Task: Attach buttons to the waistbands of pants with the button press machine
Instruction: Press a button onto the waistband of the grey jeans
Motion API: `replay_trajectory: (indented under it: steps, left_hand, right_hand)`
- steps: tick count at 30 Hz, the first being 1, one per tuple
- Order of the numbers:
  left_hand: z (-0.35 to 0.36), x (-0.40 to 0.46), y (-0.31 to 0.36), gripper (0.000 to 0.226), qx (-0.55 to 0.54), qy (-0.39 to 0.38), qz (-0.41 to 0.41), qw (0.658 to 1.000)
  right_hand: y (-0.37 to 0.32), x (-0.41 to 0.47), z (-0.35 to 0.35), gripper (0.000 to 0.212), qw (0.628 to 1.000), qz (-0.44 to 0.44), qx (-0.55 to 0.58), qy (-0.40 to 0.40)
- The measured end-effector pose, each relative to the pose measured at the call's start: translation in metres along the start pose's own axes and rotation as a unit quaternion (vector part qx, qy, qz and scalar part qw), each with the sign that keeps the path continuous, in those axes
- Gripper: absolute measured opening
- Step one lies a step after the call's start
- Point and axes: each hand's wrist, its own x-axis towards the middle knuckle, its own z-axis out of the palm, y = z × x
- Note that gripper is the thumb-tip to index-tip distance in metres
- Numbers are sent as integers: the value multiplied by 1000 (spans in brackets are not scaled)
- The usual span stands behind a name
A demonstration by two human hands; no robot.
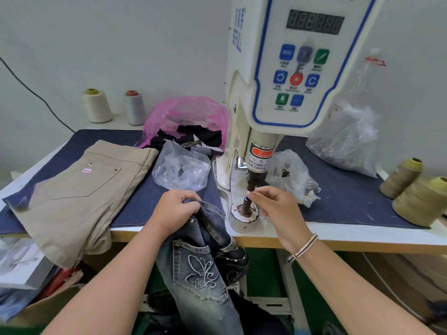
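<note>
At the worktop's [338, 234] front edge, a bunched jeans waistband [205, 209] is gripped by the left hand [176, 209]. A small part, too small to identify, is pinched by the right hand [278, 206] at the button press machine's [254, 187] dies. Fingertips could be crushed if the press were triggered now.

Bench count: thread, bags, pants, machine, hands

Four thread cones: cream [97, 106], grey [135, 108], two olive [401, 178] [422, 201]. Four plastic bags: one pink [186, 114], three clear [180, 166] [291, 175] [348, 139]. Two pairs of pants: khaki [79, 192], denim [205, 267]. One button press machine [290, 68]. Two hands: left hand [175, 209], right hand [278, 209].
</note>
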Motion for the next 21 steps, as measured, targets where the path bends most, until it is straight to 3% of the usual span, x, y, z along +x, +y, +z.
replay_trajectory:
  steps: [11, 16, 19, 21]
  left_hand:
    - [-1, 0, 1, 19, -4, -3, 3, 1000]
    - [-2, -1, 4, 20, -18, -14, -5, 1000]
    - [-4, 0, 7, 37, -46, -37, -21, 998]
    - [-9, -2, 14, 41, -80, -76, -34, 993]
  right_hand:
    - [9, 3, -4, 19, 993, -97, -66, -7]
    - [13, 0, -10, 15, 955, -208, -209, 12]
    - [12, -14, -8, 15, 937, -258, -232, 41]
    - [13, -31, -2, 16, 916, -319, -245, -10]
